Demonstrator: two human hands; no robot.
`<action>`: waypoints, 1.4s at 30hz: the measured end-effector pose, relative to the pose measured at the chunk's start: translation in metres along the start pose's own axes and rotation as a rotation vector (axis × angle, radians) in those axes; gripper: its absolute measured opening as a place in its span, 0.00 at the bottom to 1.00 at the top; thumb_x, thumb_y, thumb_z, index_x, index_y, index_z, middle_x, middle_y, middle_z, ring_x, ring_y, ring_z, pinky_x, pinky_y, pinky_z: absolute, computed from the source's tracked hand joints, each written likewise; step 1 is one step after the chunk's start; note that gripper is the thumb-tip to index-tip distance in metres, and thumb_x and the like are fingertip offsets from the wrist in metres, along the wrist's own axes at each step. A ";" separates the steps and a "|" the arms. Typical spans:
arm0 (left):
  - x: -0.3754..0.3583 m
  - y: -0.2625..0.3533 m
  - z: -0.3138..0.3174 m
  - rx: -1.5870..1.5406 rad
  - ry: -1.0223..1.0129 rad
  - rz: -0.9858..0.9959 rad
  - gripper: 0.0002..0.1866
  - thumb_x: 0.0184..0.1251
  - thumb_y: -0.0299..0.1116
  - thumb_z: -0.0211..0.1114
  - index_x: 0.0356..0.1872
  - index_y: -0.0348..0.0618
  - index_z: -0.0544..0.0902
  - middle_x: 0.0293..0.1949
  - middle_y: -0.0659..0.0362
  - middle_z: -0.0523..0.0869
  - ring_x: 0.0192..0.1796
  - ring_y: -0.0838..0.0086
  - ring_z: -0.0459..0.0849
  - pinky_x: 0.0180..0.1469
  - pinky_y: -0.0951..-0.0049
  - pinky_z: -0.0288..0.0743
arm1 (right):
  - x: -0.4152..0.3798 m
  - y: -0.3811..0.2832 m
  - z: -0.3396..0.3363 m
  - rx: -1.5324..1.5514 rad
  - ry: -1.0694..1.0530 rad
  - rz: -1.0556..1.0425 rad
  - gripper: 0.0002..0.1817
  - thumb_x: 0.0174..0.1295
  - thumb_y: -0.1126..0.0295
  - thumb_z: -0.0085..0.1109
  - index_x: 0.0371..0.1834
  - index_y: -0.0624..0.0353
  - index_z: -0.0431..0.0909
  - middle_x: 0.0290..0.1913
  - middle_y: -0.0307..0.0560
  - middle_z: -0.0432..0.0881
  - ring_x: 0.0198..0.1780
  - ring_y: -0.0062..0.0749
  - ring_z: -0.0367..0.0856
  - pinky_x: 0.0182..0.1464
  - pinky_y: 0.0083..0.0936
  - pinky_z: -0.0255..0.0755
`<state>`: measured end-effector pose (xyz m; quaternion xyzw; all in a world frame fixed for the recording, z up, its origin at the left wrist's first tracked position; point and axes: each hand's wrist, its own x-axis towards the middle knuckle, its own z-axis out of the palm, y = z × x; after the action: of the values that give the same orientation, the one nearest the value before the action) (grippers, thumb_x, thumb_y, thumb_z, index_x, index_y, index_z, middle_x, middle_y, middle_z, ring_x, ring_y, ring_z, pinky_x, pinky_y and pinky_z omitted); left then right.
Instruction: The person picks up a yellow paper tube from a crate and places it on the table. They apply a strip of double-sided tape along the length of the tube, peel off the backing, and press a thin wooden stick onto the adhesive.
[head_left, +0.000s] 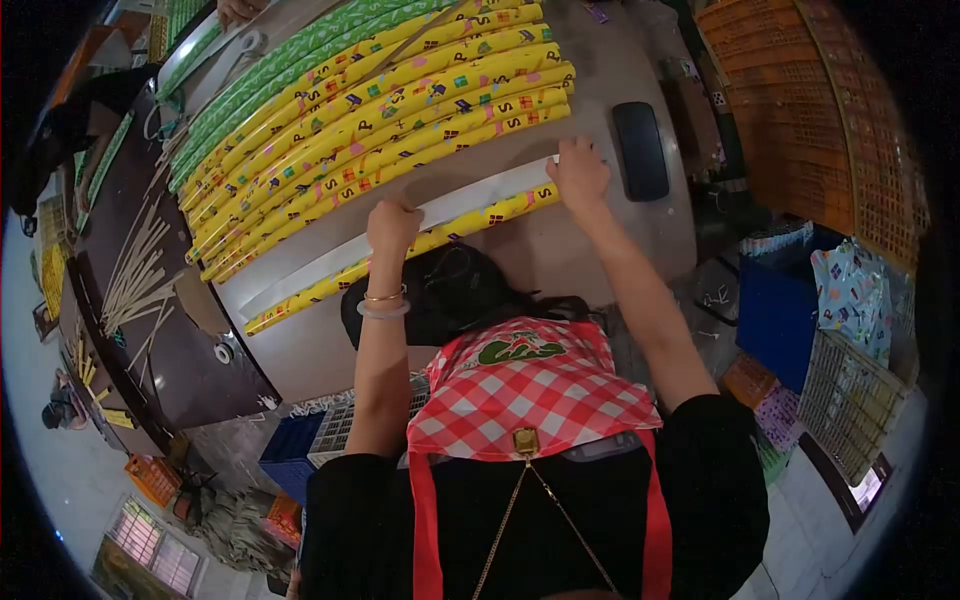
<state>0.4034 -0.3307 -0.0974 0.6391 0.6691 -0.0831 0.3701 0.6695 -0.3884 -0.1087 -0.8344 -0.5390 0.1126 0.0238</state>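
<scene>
A partly rolled sheet of yellow patterned paper [460,222] lies across the table near me, its white underside [470,195] showing along the far edge. My left hand [393,228], with bracelets at the wrist, is closed on that white edge near the middle. At the right end of the sheet, my right hand [580,172] has its fingers bent around the edge. Beyond both hands lie several finished-looking yellow rolls [400,130] side by side, with green patterned rolls [310,62] behind them.
A black phone-like object [640,150] lies right of my right hand. Thin sticks [140,265] and a tape roll [223,352] are at the left. Orange crates [790,90] stand at the right. Other people's hands [240,10] show at the top left.
</scene>
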 end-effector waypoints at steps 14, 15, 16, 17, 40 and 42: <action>0.008 0.143 0.087 -0.130 0.138 0.281 0.12 0.54 0.37 0.61 0.33 0.37 0.76 0.29 0.43 0.81 0.35 0.49 0.79 0.35 0.55 0.72 | -0.004 -0.006 -0.012 -0.029 -0.006 0.041 0.13 0.47 0.66 0.61 0.35 0.57 0.75 0.41 0.47 0.71 0.46 0.41 0.72 0.39 0.36 0.72; 0.008 0.146 0.088 -0.123 0.155 0.288 0.12 0.54 0.37 0.60 0.33 0.38 0.76 0.29 0.42 0.81 0.35 0.49 0.79 0.36 0.55 0.72 | -0.004 -0.005 -0.012 -0.018 -0.005 0.038 0.13 0.47 0.65 0.62 0.36 0.57 0.75 0.42 0.47 0.71 0.46 0.41 0.72 0.39 0.36 0.72; 0.008 0.147 0.089 -0.113 0.169 0.297 0.12 0.54 0.37 0.60 0.34 0.38 0.76 0.29 0.42 0.81 0.36 0.49 0.79 0.37 0.55 0.72 | -0.004 -0.002 -0.011 -0.015 -0.009 0.050 0.13 0.47 0.65 0.62 0.36 0.57 0.75 0.42 0.47 0.71 0.46 0.41 0.72 0.39 0.36 0.72; 0.006 0.149 0.089 -0.103 0.155 0.300 0.12 0.54 0.37 0.60 0.34 0.38 0.76 0.29 0.42 0.81 0.36 0.49 0.79 0.37 0.55 0.72 | -0.004 0.000 -0.011 0.003 -0.021 0.044 0.15 0.48 0.62 0.61 0.36 0.56 0.74 0.42 0.46 0.70 0.45 0.41 0.72 0.39 0.37 0.72; 0.020 0.140 0.093 -0.142 0.260 0.466 0.15 0.47 0.40 0.68 0.21 0.39 0.76 0.17 0.53 0.80 0.18 0.62 0.80 0.26 0.67 0.74 | 0.008 0.070 -0.041 0.154 -0.102 -0.005 0.19 0.53 0.52 0.57 0.35 0.59 0.75 0.40 0.45 0.73 0.44 0.41 0.74 0.48 0.39 0.65; 0.020 0.139 0.096 -0.178 0.224 0.434 0.14 0.47 0.39 0.68 0.21 0.39 0.75 0.16 0.53 0.80 0.18 0.63 0.80 0.25 0.68 0.73 | 0.007 0.066 -0.046 0.105 -0.071 0.007 0.18 0.51 0.53 0.58 0.34 0.58 0.76 0.40 0.45 0.73 0.44 0.41 0.73 0.47 0.37 0.65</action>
<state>0.5701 -0.3470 -0.1274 0.7377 0.5578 0.1286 0.3579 0.7414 -0.4056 -0.0762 -0.8294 -0.5298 0.1705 0.0480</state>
